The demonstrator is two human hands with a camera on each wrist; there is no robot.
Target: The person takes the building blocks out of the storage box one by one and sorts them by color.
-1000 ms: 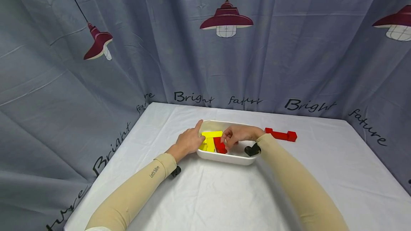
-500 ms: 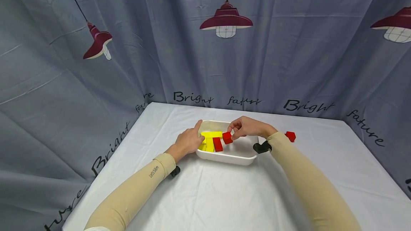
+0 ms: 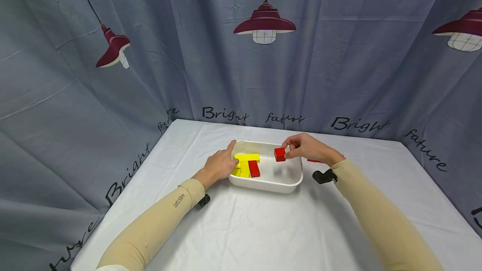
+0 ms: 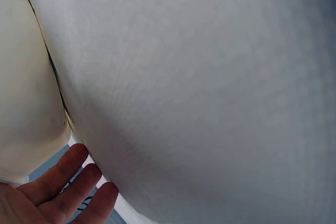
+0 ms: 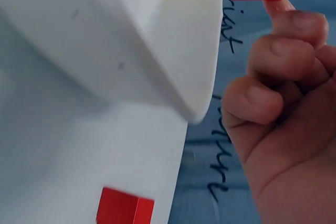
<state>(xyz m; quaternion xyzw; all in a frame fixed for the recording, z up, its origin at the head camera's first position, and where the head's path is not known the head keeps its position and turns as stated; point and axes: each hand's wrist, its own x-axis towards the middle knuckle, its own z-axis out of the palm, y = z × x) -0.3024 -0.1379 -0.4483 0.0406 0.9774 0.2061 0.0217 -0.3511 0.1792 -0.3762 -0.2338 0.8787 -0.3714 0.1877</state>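
A grey curtain [image 3: 211,66] hung behind the white-covered counter [image 3: 244,229]. Toward the counter's far edge sat a white tray [image 3: 263,185], with yellow blocks [image 3: 247,157] and a red block [image 3: 254,169] lying in the end nearer the counter's left edge. There the left hand [image 3: 216,165] touched the rim, fingers nearly straight; the right hand [image 3: 310,147] pinched a red cube [image 3: 280,154] above the tray's other end.

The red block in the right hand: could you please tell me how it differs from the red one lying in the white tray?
The held block is pinched by the right hand, raised above the floor of the white tray; the lying block rests on that floor. The held block looks nearly cubic, whereas the lying block looks oblong. Both are red.
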